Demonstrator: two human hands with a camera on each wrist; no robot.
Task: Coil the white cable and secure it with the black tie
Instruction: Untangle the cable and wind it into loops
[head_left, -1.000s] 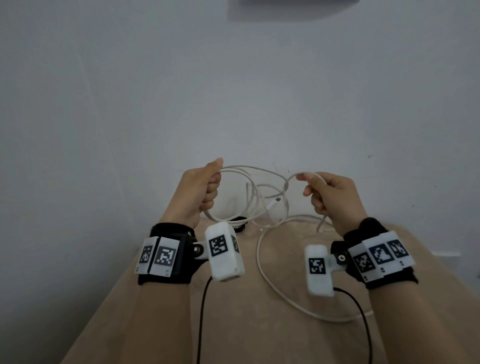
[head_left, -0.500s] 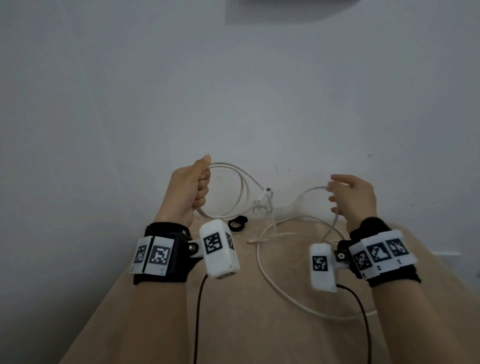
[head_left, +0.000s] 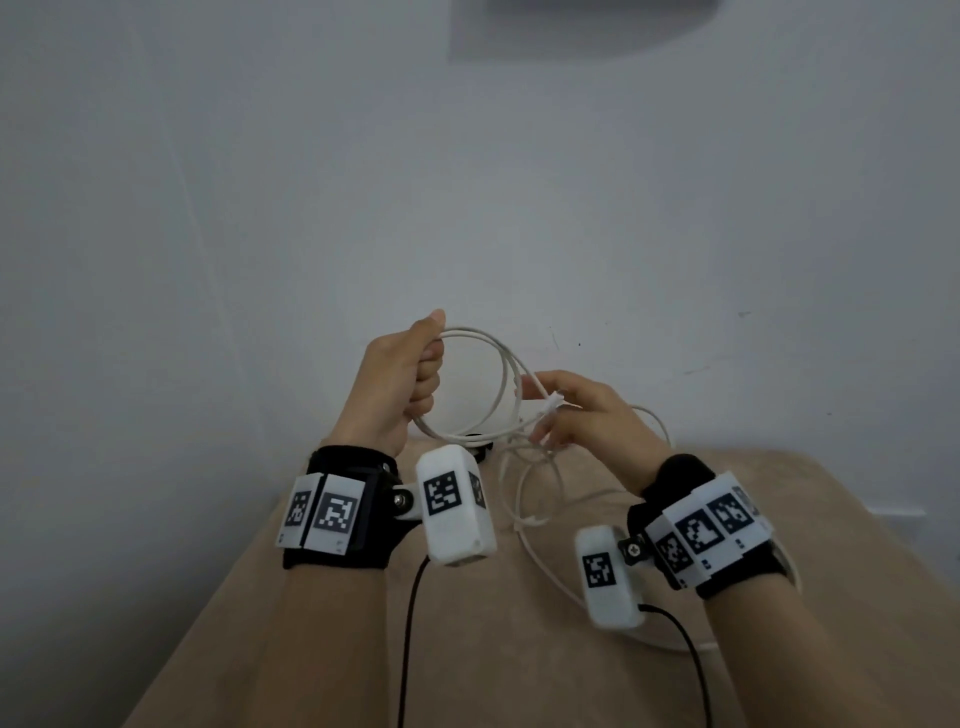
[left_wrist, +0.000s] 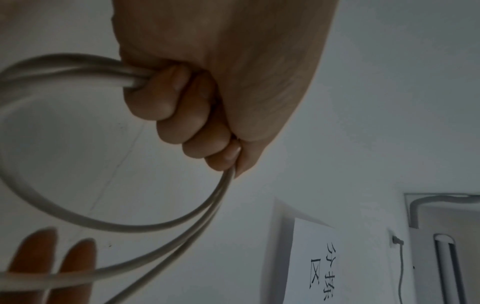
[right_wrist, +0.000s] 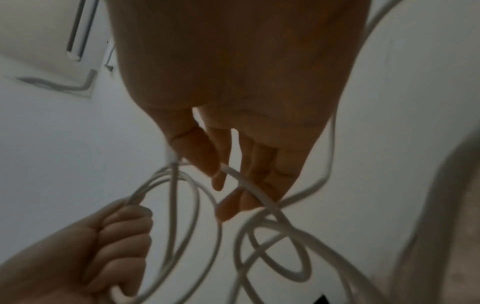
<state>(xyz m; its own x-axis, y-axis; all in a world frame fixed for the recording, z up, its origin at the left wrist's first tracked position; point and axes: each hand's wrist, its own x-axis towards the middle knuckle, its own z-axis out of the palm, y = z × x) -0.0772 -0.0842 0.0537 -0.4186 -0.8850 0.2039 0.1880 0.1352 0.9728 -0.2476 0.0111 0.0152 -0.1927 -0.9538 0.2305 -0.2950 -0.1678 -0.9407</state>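
My left hand (head_left: 410, 379) is fisted round several loops of the white cable (head_left: 501, 384), held up above the beige table (head_left: 519, 665). The left wrist view shows its fingers (left_wrist: 192, 123) curled tight on the strands (left_wrist: 78, 222). My right hand (head_left: 576, 415) is just right of the coil, fingers (right_wrist: 207, 156) straight, with a stretch of cable (right_wrist: 249, 189) running between them; a connector (head_left: 553, 402) sits by it. The remaining cable (head_left: 540, 551) trails loose on the table. The black tie (head_left: 475, 448) lies on the table, mostly hidden behind my left wrist camera.
A white wall (head_left: 467, 208) stands right behind the table's far edge. Black leads (head_left: 410, 623) hang from both wrist cameras over the table. A paper sign (left_wrist: 317, 265) and a wall plug (left_wrist: 396, 240) show in the left wrist view.
My right hand slid out to the right along the cable, then came back toward the left hand with it. The left hand kept hold of the coil, which is now lifted slightly.
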